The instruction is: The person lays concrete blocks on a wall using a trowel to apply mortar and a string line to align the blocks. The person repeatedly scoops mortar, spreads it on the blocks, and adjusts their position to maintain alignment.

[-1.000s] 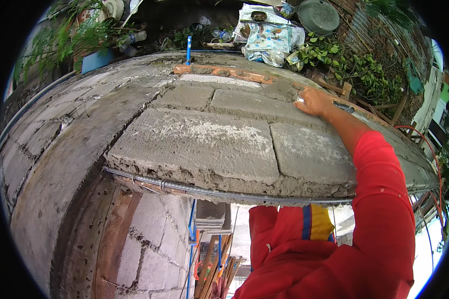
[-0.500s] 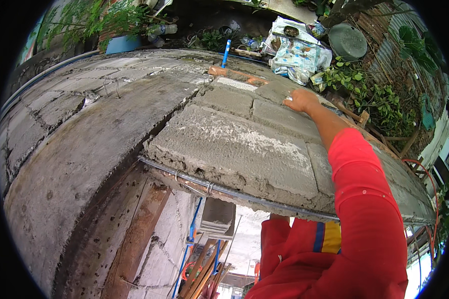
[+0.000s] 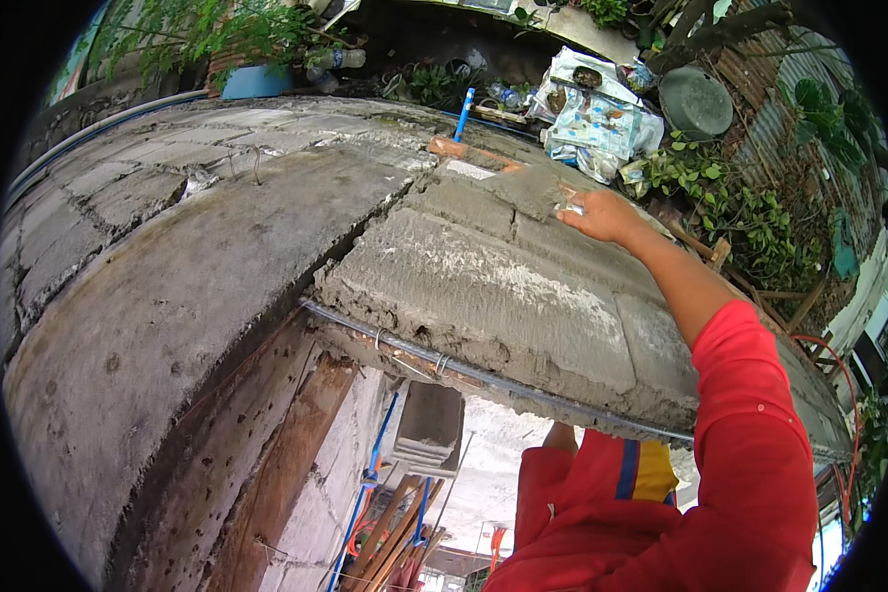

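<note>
My right hand (image 3: pixel 602 216) reaches out to the concrete block wall (image 3: pixel 503 257), its arm in a red sleeve. The fingers are bent round a small pale, shiny thing (image 3: pixel 573 209) that I cannot make out. Beside the fingertips is a smooth grey patch of mortar (image 3: pixel 529 191). A reddish-brown brick strip (image 3: pixel 474 153) and a blue pipe stub (image 3: pixel 464 114) lie just beyond it. My left hand is not in view; a bit of bare skin (image 3: pixel 560 437) in red cloth shows below the wall's edge, and I cannot tell which limb it is.
A steel bar (image 3: pixel 503 373) runs along the wall's rough near edge, over an opening with wooden planks (image 3: pixel 395 538). At left lies a broad concrete slab (image 3: pixel 187 266). Beyond the wall are a bulging white sack (image 3: pixel 594 118), a grey tub (image 3: pixel 696 103) and leafy plants (image 3: pixel 705 178).
My right hand has drawn slightly nearer along the wall, and more of the small pale thing shows at its fingers. The whole view has shifted a little.
</note>
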Tool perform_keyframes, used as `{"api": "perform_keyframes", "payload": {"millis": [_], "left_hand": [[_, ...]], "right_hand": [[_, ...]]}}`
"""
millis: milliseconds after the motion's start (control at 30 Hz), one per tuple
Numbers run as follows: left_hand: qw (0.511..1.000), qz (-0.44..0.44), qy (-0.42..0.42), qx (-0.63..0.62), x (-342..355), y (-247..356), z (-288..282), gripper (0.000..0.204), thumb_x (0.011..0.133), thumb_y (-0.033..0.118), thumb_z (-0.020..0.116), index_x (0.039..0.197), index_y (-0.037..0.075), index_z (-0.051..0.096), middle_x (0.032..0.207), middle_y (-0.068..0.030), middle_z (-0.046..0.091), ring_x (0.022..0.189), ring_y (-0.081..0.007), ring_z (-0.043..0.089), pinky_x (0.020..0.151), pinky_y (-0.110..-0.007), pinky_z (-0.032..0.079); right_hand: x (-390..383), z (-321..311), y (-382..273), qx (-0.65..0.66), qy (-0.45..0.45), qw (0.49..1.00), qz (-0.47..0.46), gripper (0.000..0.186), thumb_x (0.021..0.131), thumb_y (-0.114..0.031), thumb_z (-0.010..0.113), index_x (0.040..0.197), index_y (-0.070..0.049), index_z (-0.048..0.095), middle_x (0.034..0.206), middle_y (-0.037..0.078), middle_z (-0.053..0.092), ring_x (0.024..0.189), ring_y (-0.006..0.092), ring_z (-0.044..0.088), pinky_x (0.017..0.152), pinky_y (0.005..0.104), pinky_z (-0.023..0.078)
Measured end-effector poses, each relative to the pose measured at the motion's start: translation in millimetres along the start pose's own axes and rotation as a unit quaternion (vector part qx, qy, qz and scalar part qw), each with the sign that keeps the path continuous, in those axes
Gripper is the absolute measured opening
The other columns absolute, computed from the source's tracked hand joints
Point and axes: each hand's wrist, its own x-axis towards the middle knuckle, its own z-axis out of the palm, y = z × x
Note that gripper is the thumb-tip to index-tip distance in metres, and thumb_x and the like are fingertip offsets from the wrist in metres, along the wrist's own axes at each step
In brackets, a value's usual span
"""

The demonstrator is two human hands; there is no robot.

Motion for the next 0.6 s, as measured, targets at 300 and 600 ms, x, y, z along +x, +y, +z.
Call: {"api": "perform_keyframes", "payload": {"millis": [300, 600], "left_hand": [[0.998, 0.015, 0.038, 0.056, 17.5, -43.2, -1.9, 0.072, 0.100, 0.063, 0.057, 0.139, 0.003, 0.055, 0.142, -0.0169, 0.054, 0.139, -0.0380, 0.043, 0.112, -0.059, 0.033], [0.993, 0.017, 0.045, 0.109, 21.4, -71.4, -17.0, 0.074, 0.100, 0.064, 0.057, 0.140, 0.002, 0.054, 0.143, -0.0172, 0.054, 0.142, -0.0385, 0.042, 0.113, -0.059, 0.032]], "right_hand": [[76.5, 23.4, -3.5, -0.011, -0.004, 0.999, 0.052, 0.075, 0.096, -0.064, 0.058, 0.125, 0.005, 0.071, 0.124, 0.029, 0.070, 0.116, 0.0442, 0.067, 0.101, 0.0502, 0.053], [112.0, 19.2, -101.6, -0.076, 0.003, 0.997, 0.000, 0.055, 0.094, -0.059, 0.064, 0.114, -0.009, 0.077, 0.118, 0.014, 0.075, 0.112, 0.0355, 0.071, 0.090, 0.0490, 0.058]]}}
